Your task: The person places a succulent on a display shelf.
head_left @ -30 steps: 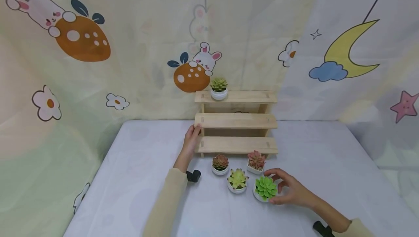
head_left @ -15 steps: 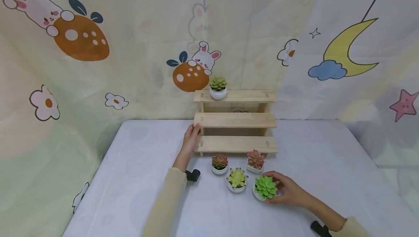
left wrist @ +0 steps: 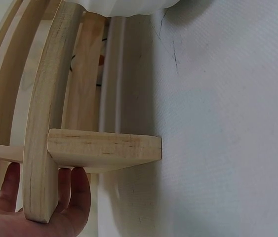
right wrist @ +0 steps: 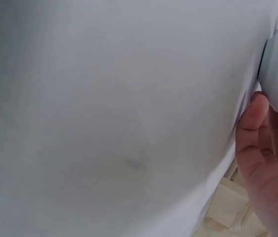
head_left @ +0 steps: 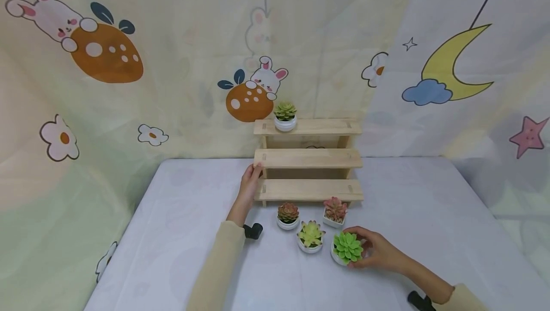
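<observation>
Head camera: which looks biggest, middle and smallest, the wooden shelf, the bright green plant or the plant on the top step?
1. Wooden shelf.
2. Bright green plant, though it sits nearer the camera.
3. Plant on the top step.

Five potted succulents in all: one olive-green succulent point(head_left: 285, 111) on the top step of the single three-step wooden stand point(head_left: 307, 158), and four on the surface point(head_left: 180, 234) (a brownish-red succulent point(head_left: 288, 212), a pink succulent point(head_left: 335, 209), a yellow succulent point(head_left: 310, 234), a bright green succulent point(head_left: 347, 247)); two hands.
</observation>
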